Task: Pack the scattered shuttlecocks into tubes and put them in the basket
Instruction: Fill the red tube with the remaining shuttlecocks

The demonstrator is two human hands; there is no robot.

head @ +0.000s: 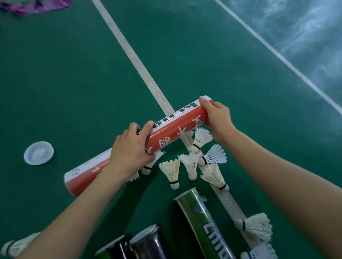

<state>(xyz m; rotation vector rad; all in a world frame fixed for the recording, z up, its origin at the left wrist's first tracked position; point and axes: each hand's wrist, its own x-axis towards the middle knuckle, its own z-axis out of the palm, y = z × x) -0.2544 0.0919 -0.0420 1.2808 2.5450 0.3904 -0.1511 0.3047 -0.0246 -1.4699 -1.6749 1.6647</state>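
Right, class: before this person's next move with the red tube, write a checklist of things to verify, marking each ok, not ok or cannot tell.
1. Red tube securely held: ok. The left hand grips it mid-length and the right hand grips its far end.
2. Tube end open for loading: cannot tell. A white lid lies on the floor to the left.
3. Shuttlecocks close by: ok. Several lie on the floor just below the tube.
4. A hand free to pick one up: not ok. Both hold the tube.
5. Room left inside the tube: cannot tell.
6. Basket located: cannot tell. None is in view.
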